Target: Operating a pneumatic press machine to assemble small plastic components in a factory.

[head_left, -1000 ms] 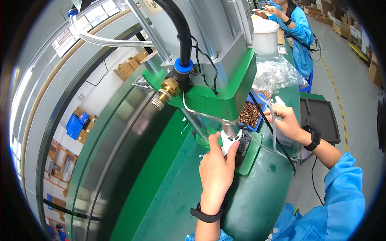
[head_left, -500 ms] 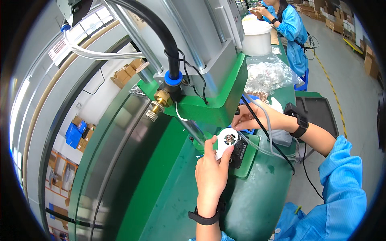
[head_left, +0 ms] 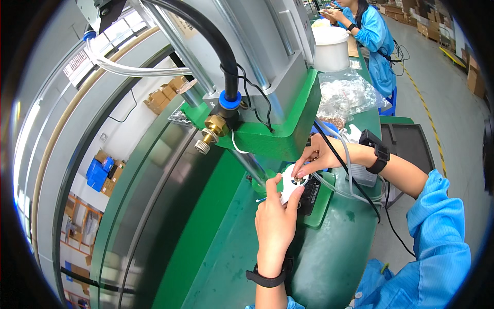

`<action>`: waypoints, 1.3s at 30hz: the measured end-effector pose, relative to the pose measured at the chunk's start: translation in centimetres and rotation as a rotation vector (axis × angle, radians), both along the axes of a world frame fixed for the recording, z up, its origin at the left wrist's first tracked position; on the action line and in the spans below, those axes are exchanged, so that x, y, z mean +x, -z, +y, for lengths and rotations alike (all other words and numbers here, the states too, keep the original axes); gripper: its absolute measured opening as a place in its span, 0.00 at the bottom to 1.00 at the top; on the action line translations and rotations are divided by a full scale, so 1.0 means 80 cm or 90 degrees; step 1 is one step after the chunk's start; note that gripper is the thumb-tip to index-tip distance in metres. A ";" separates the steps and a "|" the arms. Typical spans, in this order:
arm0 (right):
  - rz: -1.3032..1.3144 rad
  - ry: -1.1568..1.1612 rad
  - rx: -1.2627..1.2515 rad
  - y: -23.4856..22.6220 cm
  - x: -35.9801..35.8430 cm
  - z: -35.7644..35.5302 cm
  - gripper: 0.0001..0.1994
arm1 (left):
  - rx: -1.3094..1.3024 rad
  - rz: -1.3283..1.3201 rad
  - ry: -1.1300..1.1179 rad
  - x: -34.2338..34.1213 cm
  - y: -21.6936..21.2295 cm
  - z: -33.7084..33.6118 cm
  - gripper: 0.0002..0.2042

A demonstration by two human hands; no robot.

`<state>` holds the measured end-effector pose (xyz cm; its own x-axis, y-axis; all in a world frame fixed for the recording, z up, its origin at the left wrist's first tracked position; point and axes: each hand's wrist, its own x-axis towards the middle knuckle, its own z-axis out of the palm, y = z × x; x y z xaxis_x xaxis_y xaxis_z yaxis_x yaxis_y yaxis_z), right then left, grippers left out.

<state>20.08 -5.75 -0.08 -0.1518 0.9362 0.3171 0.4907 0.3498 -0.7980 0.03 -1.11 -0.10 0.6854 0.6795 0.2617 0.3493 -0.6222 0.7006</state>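
Observation:
A white plastic housing (head_left: pixel 289 188) with a round head and a narrower tail is held between the thumb and fingers of my left hand (head_left: pixel 274 222). In its round opening a brass-coloured metal centre shows in part. My right hand (head_left: pixel 328 154) reaches over from the right, thumb and fingertips pinched together at that opening. Whatever is between those fingertips is too small to make out. Just behind the housing stands the green base of a press (head_left: pixel 320 206), with a black plate (head_left: pixel 307 198) on it.
Overhead rises the press's green head block (head_left: pixel 278 136) with a brass fitting (head_left: pixel 210 135). Grey and black cables (head_left: pixel 352 180) run by my right wrist. Farther back are clear plastic bags (head_left: pixel 345 95), a white bucket (head_left: pixel 330 49) and a person in blue (head_left: pixel 375 51).
My right hand has moved left and nearer, from beside the housing onto its round opening, partly covering it. My left hand still holds the housing, slightly shifted in view.

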 end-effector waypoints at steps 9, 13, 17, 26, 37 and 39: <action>0.253 0.183 0.027 0.019 0.034 -0.038 0.16 | 0.001 0.006 -0.006 -0.001 0.000 -0.003 0.21; 0.211 0.358 0.136 0.066 0.060 -0.053 0.09 | 0.005 0.004 -0.008 -0.002 0.000 -0.001 0.21; 0.192 0.515 0.275 0.096 0.059 -0.059 0.10 | 0.004 0.014 -0.009 0.001 0.000 -0.004 0.21; 0.010 0.547 0.255 0.094 0.052 -0.064 0.09 | 0.084 0.065 -0.054 0.004 -0.002 -0.017 0.22; 0.019 0.585 0.270 0.089 0.054 -0.080 0.08 | 0.102 0.059 -0.046 0.010 -0.007 -0.028 0.23; 0.027 0.583 0.287 0.082 0.045 -0.070 0.08 | 0.078 0.080 -0.071 0.006 -0.005 -0.025 0.22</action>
